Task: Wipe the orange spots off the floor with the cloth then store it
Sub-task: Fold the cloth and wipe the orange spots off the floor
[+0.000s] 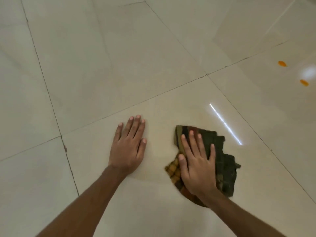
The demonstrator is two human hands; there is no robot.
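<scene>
A crumpled dark green and yellow checked cloth [220, 161] lies on the pale tiled floor [102, 65]. My right hand [196, 165] presses flat on top of it, fingers spread. My left hand [129, 147] rests palm down on the bare tile to the left of the cloth, holding nothing. Two orange spots sit far off at the right: one [282, 63] farther away, the other [304, 82] a little nearer. A faint smear shows on the tile between my hands.
Dark grout lines [51, 103] cross the glossy tiles. A bright streak of reflected light [225, 124] lies just right of the cloth, and a round glare patch [308, 73] sits between the two orange spots.
</scene>
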